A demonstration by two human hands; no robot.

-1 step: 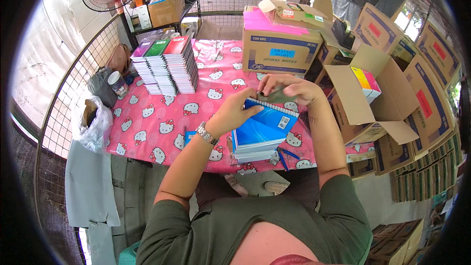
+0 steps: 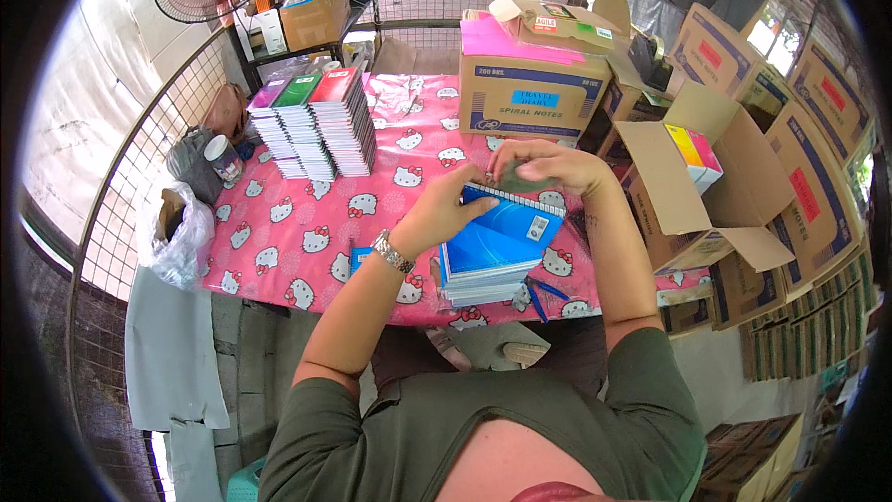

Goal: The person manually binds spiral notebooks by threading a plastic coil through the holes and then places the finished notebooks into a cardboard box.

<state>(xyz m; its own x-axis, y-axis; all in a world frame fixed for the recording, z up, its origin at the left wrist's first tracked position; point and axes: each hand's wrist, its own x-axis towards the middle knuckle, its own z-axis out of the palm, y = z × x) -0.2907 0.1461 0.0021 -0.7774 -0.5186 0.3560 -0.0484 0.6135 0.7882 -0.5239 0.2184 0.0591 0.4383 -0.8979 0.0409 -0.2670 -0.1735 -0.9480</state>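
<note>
A blue spiral notebook lies askew on a stack of blue notebooks at the table's near edge. My left hand grips its upper left corner, the thumb on the cover beside the white wire coil. Close by, my right hand has its fingers curled together above the coil's left end, near the left fingertips. Whatever sits between those right fingers is too small to make out. Touching or close to the stack's right side is a blue-handled tool, possibly pliers.
Tall stacks of spiral notebooks stand on the pink patterned tablecloth at the left, near a white mug and a plastic bag. A closed carton stands at the back. On the right, an open carton spreads its flaps.
My right fingers and thumb have drawn slightly inward over the coil's left end. My left hand and the notebook stay nearly in place.
</note>
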